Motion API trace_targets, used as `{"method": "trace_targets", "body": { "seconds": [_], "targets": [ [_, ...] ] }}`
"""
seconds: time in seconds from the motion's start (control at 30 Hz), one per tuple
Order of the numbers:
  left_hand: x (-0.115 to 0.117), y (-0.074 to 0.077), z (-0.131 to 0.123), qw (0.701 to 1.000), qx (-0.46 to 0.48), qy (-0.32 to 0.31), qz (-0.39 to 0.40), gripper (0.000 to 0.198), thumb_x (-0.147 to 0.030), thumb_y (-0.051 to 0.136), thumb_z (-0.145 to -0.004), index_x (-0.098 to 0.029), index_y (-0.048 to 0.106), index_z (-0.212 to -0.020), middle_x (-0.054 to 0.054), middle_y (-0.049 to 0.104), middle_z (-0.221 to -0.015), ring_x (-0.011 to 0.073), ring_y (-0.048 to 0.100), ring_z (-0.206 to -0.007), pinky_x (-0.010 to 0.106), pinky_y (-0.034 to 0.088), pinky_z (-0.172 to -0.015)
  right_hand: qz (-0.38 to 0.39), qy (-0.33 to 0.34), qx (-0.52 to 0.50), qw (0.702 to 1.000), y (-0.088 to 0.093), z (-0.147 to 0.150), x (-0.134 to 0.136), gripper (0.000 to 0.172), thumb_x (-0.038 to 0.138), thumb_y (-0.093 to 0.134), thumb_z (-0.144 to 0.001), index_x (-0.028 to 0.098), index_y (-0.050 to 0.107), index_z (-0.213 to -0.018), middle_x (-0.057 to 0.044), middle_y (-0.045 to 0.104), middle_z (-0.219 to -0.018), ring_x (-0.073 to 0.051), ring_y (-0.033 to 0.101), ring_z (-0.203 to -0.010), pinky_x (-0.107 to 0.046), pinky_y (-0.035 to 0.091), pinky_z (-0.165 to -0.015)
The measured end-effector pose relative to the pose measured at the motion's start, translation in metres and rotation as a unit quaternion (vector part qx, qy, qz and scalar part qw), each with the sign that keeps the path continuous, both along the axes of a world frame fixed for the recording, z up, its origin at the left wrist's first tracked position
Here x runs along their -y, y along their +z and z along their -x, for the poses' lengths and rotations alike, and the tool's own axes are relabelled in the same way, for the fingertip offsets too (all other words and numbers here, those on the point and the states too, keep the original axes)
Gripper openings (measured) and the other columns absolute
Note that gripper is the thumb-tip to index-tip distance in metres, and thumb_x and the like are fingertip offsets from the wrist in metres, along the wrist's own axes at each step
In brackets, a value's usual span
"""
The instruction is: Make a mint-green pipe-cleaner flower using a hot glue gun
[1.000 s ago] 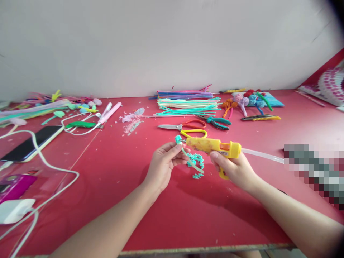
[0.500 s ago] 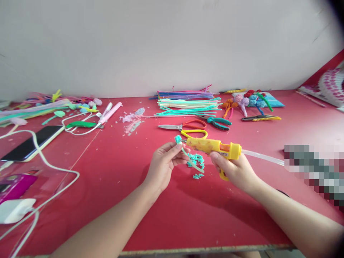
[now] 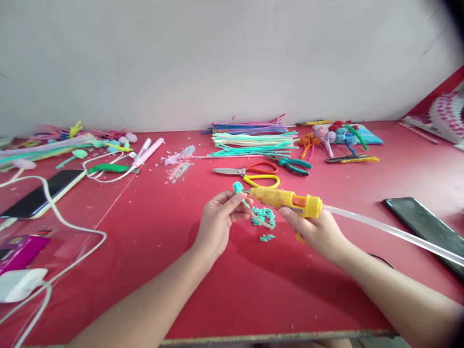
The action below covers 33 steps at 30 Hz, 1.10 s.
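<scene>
Between thumb and fingers, my left hand (image 3: 219, 220) pinches a pale green stem with a small turquoise flower head (image 3: 238, 187) on top. My right hand (image 3: 319, 229) is wrapped round the handle of a yellow glue gun (image 3: 282, 199). Its metal nozzle meets or nearly meets the side of the flower head; exact contact is too small to tell. A long clear glue stick (image 3: 384, 231) sticks out of the gun's back. Below, on the red table, lies a small heap of cut turquoise pieces (image 3: 264, 215), partly behind the stem.
Scissors (image 3: 239, 171) and teal-handled pliers (image 3: 290, 164) lie beyond my hands, before bundles of pipe cleaners (image 3: 253, 140). Finished pipe-cleaner flowers (image 3: 339, 133) sit back right. A black phone (image 3: 424, 224) rests at right; another phone (image 3: 47, 191) and white cables (image 3: 90, 232) are at left.
Both hands have shifted slightly left, carrying the flower and the glue gun along together. The nozzle stays beside the flower head.
</scene>
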<state>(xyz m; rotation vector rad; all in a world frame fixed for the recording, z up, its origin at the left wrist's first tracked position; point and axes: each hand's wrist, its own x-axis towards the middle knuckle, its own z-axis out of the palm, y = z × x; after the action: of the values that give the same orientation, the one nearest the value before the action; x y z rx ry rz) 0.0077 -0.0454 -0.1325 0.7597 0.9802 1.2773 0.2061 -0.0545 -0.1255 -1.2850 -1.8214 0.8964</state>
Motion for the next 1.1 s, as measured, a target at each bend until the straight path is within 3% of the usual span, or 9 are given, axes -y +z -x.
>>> {"method": "trace_targets", "body": {
  "seconds": [0.2, 0.37, 0.47, 0.57, 0.7, 0.77, 0.87, 0.9, 1.1],
  "targets": [
    [-0.001, 0.001, 0.0, 1.0, 0.014, 0.015, 0.019, 0.015, -0.025, 0.071, -0.074, -0.011, 0.066, -0.076, 0.004, 0.071, -0.072, 0.0074, 0.063, -0.055, 0.015, 0.052, -0.053, 0.128, -0.076, -0.086, 0.985, -0.001, -0.005, -0.018, 0.027, 0.044, 0.056, -0.078, 0.017, 0.055, -0.079, 0.003, 0.046, -0.056, -0.011, 0.043, -0.05, -0.024, 0.035, -0.046],
    [-0.001, 0.002, 0.001, 1.0, 0.006, 0.009, 0.023, 0.015, -0.024, 0.07, -0.076, -0.01, 0.067, -0.081, 0.005, 0.072, -0.073, 0.0071, 0.063, -0.056, 0.014, 0.051, -0.052, 0.166, -0.065, 0.035, 0.983, -0.008, -0.013, -0.037, 0.018, 0.033, 0.06, -0.07, 0.017, 0.055, -0.076, 0.003, 0.05, -0.062, -0.012, 0.046, -0.054, -0.024, 0.034, -0.05],
    [-0.001, 0.003, 0.001, 1.0, 0.002, -0.008, 0.019, 0.015, -0.025, 0.069, -0.077, -0.01, 0.068, -0.08, 0.005, 0.071, -0.072, 0.0065, 0.062, -0.054, 0.013, 0.05, -0.05, 0.11, -0.083, 0.201, 0.97, -0.013, -0.015, -0.042, 0.032, 0.047, 0.056, -0.075, 0.019, 0.049, -0.063, 0.002, 0.048, -0.056, -0.012, 0.043, -0.048, -0.025, 0.028, -0.047],
    [-0.001, 0.002, 0.001, 0.999, -0.007, -0.029, 0.013, 0.016, -0.026, 0.069, -0.077, -0.011, 0.068, -0.08, 0.005, 0.071, -0.073, 0.006, 0.06, -0.052, 0.013, 0.049, -0.049, -0.02, -0.069, 0.333, 0.94, -0.017, -0.016, -0.044, 0.041, 0.05, 0.048, -0.083, 0.02, 0.043, -0.055, -0.002, 0.051, -0.058, -0.013, 0.045, -0.05, -0.028, 0.028, -0.051],
    [-0.001, 0.001, 0.001, 0.999, -0.02, -0.035, 0.009, 0.017, -0.028, 0.068, -0.077, -0.011, 0.068, -0.081, 0.003, 0.069, -0.071, 0.0052, 0.057, -0.049, 0.014, 0.045, -0.045, -0.177, -0.094, 0.339, 0.919, -0.013, -0.015, -0.037, 0.029, 0.043, 0.053, -0.085, 0.017, 0.056, -0.072, -0.007, 0.061, -0.076, -0.019, 0.054, -0.065, -0.03, 0.036, -0.062],
    [-0.001, 0.001, 0.002, 0.999, -0.028, -0.032, 0.008, 0.017, -0.028, 0.068, -0.077, -0.011, 0.067, -0.08, 0.002, 0.067, -0.069, 0.0049, 0.055, -0.047, 0.014, 0.044, -0.044, -0.22, -0.045, 0.278, 0.934, -0.008, -0.012, -0.029, 0.015, 0.031, 0.054, -0.086, 0.017, 0.058, -0.084, -0.007, 0.061, -0.082, -0.018, 0.055, -0.072, -0.029, 0.039, -0.067],
    [-0.001, 0.002, 0.002, 0.999, -0.04, -0.027, 0.004, 0.017, -0.029, 0.068, -0.077, -0.012, 0.067, -0.078, 0.001, 0.066, -0.067, 0.0041, 0.053, -0.046, 0.014, 0.041, -0.042, -0.205, 0.174, 0.237, 0.934, 0.001, -0.005, -0.016, 0.009, 0.015, 0.053, -0.083, 0.018, 0.061, -0.082, -0.004, 0.059, -0.081, -0.017, 0.053, -0.078, -0.028, 0.04, -0.074],
    [-0.001, 0.002, 0.002, 0.999, -0.042, -0.027, 0.004, 0.017, -0.029, 0.068, -0.077, -0.012, 0.066, -0.078, 0.001, 0.066, -0.067, 0.0039, 0.053, -0.045, 0.014, 0.041, -0.041, -0.202, 0.205, 0.248, 0.925, 0.003, -0.004, -0.013, 0.01, 0.012, 0.054, -0.08, 0.018, 0.061, -0.081, -0.004, 0.058, -0.081, -0.017, 0.051, -0.079, -0.029, 0.04, -0.077],
    [-0.001, 0.001, 0.001, 0.998, -0.052, -0.044, 0.006, 0.016, -0.028, 0.066, -0.08, -0.012, 0.066, -0.078, 0.001, 0.065, -0.069, 0.004, 0.052, -0.046, 0.014, 0.04, -0.041, -0.205, 0.248, 0.288, 0.902, 0.001, -0.002, -0.01, 0.014, 0.011, 0.057, -0.075, 0.018, 0.064, -0.086, -0.005, 0.058, -0.083, -0.019, 0.047, -0.083, -0.037, 0.037, -0.087]
  ]
}}
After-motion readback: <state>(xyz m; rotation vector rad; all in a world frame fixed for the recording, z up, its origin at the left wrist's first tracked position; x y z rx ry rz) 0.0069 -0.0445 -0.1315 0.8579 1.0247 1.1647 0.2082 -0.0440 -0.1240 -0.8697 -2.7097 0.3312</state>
